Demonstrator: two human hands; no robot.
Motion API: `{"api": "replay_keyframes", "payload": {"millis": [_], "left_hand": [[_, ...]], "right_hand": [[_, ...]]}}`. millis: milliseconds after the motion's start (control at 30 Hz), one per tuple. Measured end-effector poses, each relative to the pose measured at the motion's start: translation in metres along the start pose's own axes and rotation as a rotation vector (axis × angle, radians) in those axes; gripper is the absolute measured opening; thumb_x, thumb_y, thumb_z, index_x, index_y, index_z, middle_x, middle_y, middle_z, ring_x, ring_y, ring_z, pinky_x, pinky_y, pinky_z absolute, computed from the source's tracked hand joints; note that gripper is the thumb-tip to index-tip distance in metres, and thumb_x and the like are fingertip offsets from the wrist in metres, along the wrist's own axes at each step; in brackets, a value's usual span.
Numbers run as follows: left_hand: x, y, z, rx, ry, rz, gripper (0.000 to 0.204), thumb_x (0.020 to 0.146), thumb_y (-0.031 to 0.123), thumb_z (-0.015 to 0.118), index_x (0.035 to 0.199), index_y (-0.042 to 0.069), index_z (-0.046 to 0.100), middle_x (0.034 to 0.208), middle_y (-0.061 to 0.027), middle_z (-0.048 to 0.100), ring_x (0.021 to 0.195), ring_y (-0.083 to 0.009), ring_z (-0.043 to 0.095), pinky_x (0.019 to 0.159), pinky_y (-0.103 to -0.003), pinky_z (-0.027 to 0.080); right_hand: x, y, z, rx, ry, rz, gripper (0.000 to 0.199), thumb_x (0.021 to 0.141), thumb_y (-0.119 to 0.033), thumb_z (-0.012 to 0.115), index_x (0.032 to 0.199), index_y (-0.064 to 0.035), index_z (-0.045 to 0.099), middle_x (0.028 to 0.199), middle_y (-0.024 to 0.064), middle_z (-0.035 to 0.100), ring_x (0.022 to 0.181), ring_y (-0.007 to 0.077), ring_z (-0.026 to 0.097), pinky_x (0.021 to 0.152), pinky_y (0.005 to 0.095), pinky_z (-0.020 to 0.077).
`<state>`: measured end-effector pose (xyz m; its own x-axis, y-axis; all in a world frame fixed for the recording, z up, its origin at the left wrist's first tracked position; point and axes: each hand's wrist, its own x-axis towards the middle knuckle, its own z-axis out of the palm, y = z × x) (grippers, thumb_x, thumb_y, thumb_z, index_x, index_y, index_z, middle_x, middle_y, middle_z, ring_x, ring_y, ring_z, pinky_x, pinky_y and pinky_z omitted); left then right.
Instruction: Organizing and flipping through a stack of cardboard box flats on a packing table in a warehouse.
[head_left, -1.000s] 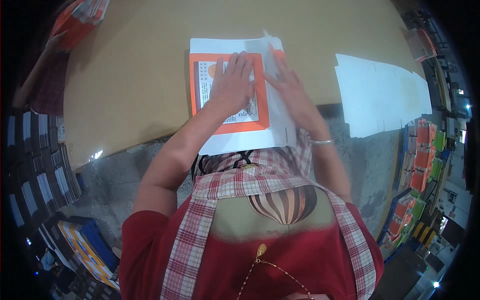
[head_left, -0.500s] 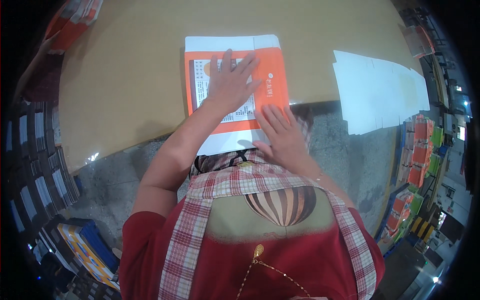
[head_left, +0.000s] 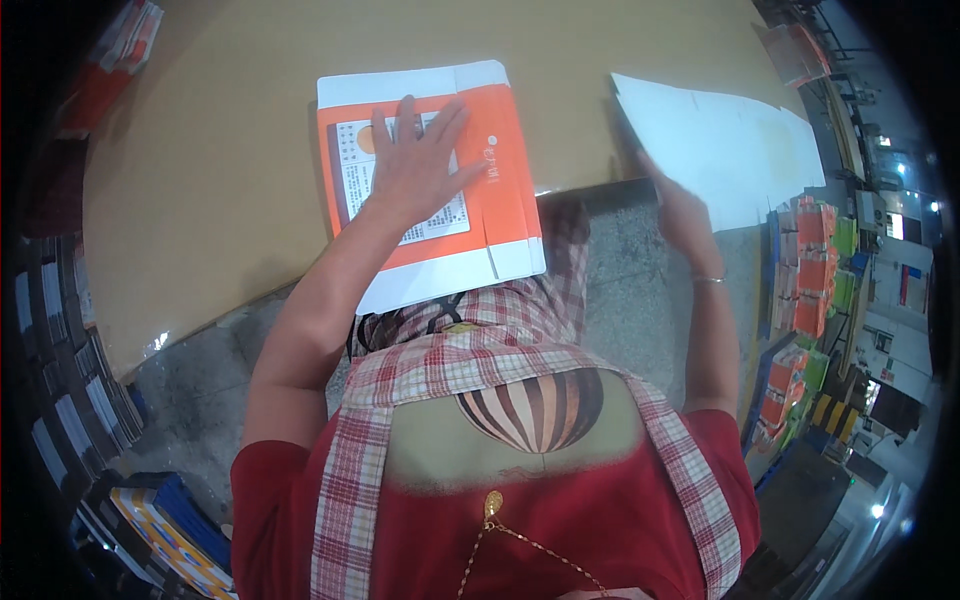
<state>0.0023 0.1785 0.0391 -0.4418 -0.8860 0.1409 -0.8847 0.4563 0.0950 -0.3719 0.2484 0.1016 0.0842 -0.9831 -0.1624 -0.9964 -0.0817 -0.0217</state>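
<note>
A flattened orange and white carton lies on the tan table in front of me, its near white flap reaching past the table's edge. My left hand rests flat on its printed panel with the fingers spread. To the right, a white die-cut cardboard blank lies with its plain side up, overhanging the table edge. My right hand grips the blank's left edge, which looks slightly raised. Part of that hand's fingers is hidden at the blank, and whether more sheets lie beneath I cannot tell.
The table has a curved-looking near edge. Orange and white cartons are at the far left, where a person's arm shows dimly. Stacked orange and green packages stand right. Dark stacks and a yellow-white stack stand left.
My right hand has left the orange carton and moved right to the white blank's left edge. My left hand stays flat on the carton. The whole view has shifted slightly.
</note>
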Motion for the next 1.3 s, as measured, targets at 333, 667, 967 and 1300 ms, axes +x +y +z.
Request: {"api": "replay_keyframes", "payload": {"millis": [333,667,967,1300], "left_hand": [[0.004,-0.026,-0.008,-0.697,0.371,-0.005,0.058,0.099,0.048,0.041,0.142,0.009,0.040,0.129,-0.0092,0.056,0.118,-0.0293,0.049,0.106,-0.045,0.034],[0.011,-0.036,-0.021,-1.349,0.161,-0.436,0.065,0.086,0.018,0.069,0.136,-0.005,0.035,0.113,-0.0179,0.065,0.099,-0.0239,0.067,0.088,-0.035,0.051],[-0.014,-0.025,-0.052,-0.207,0.127,-0.515,0.078,0.082,0.014,0.071,0.149,0.016,0.030,0.155,-0.0248,0.011,0.138,-0.0475,0.026,0.108,-0.052,0.033],[-0.013,-0.035,-0.052,-0.054,-0.013,-0.278,0.061,0.084,-0.005,0.053,0.142,0.010,0.041,0.152,-0.0297,0.019,0.140,-0.0485,0.021,0.115,-0.054,0.020]], "right_hand": [[-0.011,-0.116,-0.080,1.626,0.308,-0.055,0.073,0.070,0.003,0.045,0.142,0.0087,0.037,0.146,0.0203,0.043,0.134,0.0231,0.045,0.112,0.0306,0.0350],[-0.012,-0.161,0.013,1.204,-0.030,0.204,0.069,0.085,-0.006,0.057,0.149,0.0000,0.032,0.103,0.0129,0.071,0.070,0.0084,0.062,0.061,0.0252,0.0492],[-0.010,-0.178,0.005,0.634,0.026,0.076,0.078,0.083,-0.020,0.068,0.147,0.0024,0.030,0.059,0.0159,0.056,0.050,0.0241,0.056,0.051,0.0371,0.0438],[-0.002,-0.217,0.027,0.469,0.020,-0.068,0.080,0.085,-0.026,0.068,0.145,0.0050,0.026,0.071,0.0240,0.064,0.065,0.0413,0.064,0.058,0.0469,0.0498]]}}
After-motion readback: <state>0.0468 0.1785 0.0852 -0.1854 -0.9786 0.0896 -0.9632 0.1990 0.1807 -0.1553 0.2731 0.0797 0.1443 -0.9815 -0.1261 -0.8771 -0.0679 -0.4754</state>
